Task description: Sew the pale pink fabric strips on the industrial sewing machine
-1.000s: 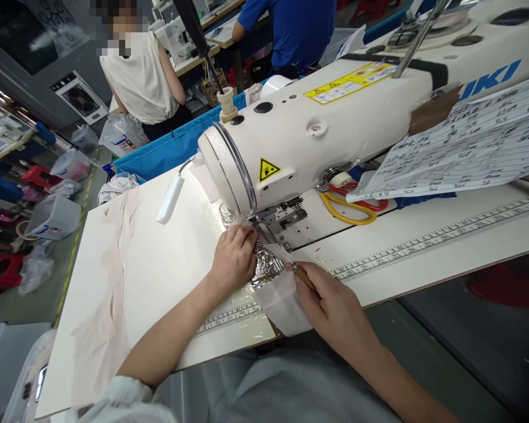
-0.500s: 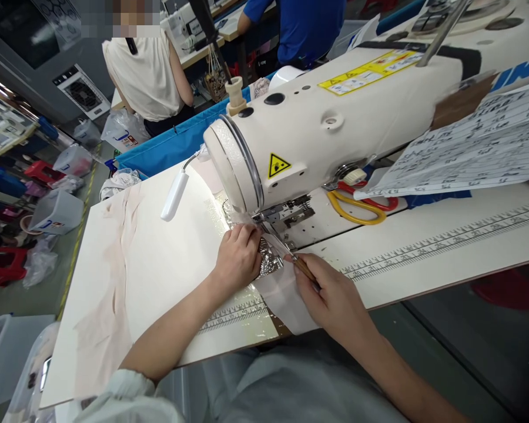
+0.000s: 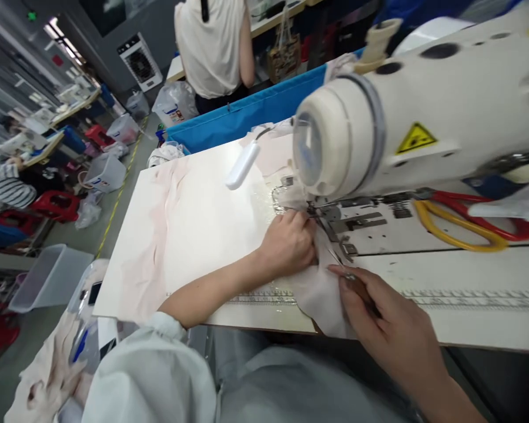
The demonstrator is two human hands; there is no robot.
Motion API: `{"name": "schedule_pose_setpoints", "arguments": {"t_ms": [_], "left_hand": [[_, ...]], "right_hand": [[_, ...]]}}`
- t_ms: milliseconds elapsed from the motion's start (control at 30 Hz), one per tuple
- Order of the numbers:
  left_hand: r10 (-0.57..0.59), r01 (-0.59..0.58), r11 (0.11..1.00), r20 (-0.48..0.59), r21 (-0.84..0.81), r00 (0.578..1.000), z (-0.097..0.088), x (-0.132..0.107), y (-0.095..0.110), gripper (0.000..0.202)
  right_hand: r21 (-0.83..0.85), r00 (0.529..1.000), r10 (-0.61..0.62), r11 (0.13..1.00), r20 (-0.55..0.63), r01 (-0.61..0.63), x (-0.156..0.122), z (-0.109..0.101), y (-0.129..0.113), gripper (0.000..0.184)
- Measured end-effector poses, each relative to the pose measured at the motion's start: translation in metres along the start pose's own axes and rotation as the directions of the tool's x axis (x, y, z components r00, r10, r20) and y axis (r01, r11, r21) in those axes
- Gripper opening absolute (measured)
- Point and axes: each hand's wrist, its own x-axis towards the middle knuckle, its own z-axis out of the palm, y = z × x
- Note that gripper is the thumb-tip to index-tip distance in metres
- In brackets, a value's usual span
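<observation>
My left hand (image 3: 288, 243) rests with curled fingers on a small pale pink fabric piece (image 3: 320, 294), pinning it by the needle area of the white sewing machine (image 3: 405, 126). To the right, my right hand (image 3: 390, 323) pinches a thin wooden-handled metal tool (image 3: 350, 275), its tip aimed toward the presser foot (image 3: 330, 220). The fabric hangs over the table's near edge between both hands.
Pale pink cloth (image 3: 158, 235) lies spread on the left of the white table (image 3: 194, 223). Yellow- and red-handled scissors (image 3: 462, 226) lie right of the needle plate. A small lamp (image 3: 243, 166) hangs over the table. Behind are a blue bin (image 3: 247, 114) and a seated person (image 3: 214, 50); plastic bins sit on the floor at left.
The view has swung left and closer to the machine head. Both hands stay at the needle area; the shiny patch under them is now covered by pink fabric.
</observation>
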Motion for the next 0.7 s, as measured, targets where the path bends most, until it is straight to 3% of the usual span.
{"name": "schedule_pose_setpoints", "arguments": {"t_ms": [167,267,400,533,600,700], "left_hand": [[0.003,-0.005,0.997,0.030,0.079,1.000,-0.004,0.015,0.001,0.023],[-0.054,0.055,0.998,-0.020,0.029,0.998,0.000,0.018,-0.002,0.022],[-0.208,0.166,0.951,-0.143,-0.261,0.968,0.012,0.015,-0.016,0.012],[-0.273,0.144,0.858,-0.201,-0.494,0.941,0.021,0.014,-0.027,0.014],[-0.296,0.136,0.821,-0.210,-0.554,0.932,0.023,0.014,-0.029,0.014],[-0.313,0.117,0.779,-0.221,-0.615,0.924,0.023,0.014,-0.029,0.012]], "right_hand": [[-0.006,0.988,-0.148,0.989,0.043,0.148,-0.002,0.001,-0.021,0.020],[-0.010,0.981,-0.192,0.981,0.042,0.192,-0.012,-0.002,-0.025,0.022],[-0.020,0.999,-0.019,1.000,0.045,0.019,-0.020,-0.013,-0.013,0.020],[-0.094,0.988,0.152,0.984,0.035,-0.148,-0.009,-0.016,0.009,0.027],[-0.169,0.988,0.152,0.975,0.020,-0.146,-0.001,-0.012,0.018,0.033],[-0.289,0.998,0.053,0.956,-0.027,-0.059,0.009,-0.002,0.025,0.034]]}}
